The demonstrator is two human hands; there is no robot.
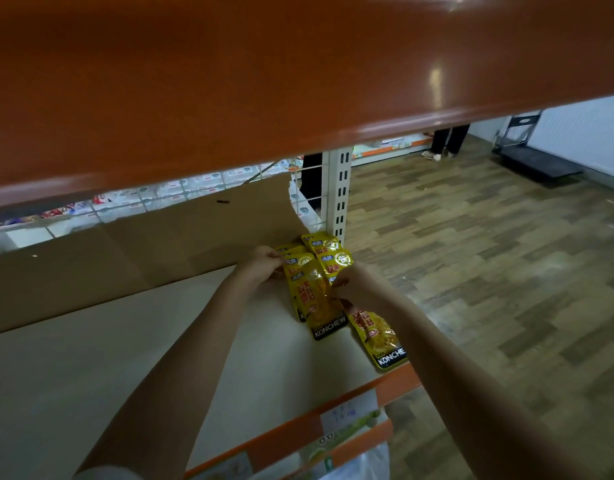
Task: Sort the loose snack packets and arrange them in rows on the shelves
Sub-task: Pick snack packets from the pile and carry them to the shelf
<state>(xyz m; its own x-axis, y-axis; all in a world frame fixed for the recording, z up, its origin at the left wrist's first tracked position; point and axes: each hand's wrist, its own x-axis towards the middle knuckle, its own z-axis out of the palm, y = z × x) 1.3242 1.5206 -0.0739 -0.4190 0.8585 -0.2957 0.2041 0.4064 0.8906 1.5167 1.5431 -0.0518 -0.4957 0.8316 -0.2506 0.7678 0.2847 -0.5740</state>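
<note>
Left hand: the left hand (pixel 264 263) reaches to the far right corner of the shelf, fingers curled and pinching the upper left edge of the yellow snack packets (pixel 316 292).
Right hand: the right hand (pixel 355 284) meets it from the other side, fingertips pinching the right edge of the same packets — one packet lies partly under its wrist.
Packets: two overlapping rows of yellow pouches (black bands along their bottom edges) lie flat on the cream shelf (pixel 125 358), tucked against the white slotted upright (pixel 340 192); the nearest pouch (pixel 380 336) reaches almost to the shelf's front edge.
In the way: the orange upper shelf (pixel 264 71) fills the top of the view and hides most of what lies behind.
Behind: a cardboard sheet (pixel 142 247) stands along the shelf's back, torn at its right end, with wire mesh and other packaged goods showing above it.
Front edge: an orange rail (pixel 395 382) carries a pale label (pixel 350 412).
Around: wood-pattern floor (pixel 489 254), a black platform trolley (pixel 537 161) by the wall, and another person's legs (pixel 447 140) further off.
</note>
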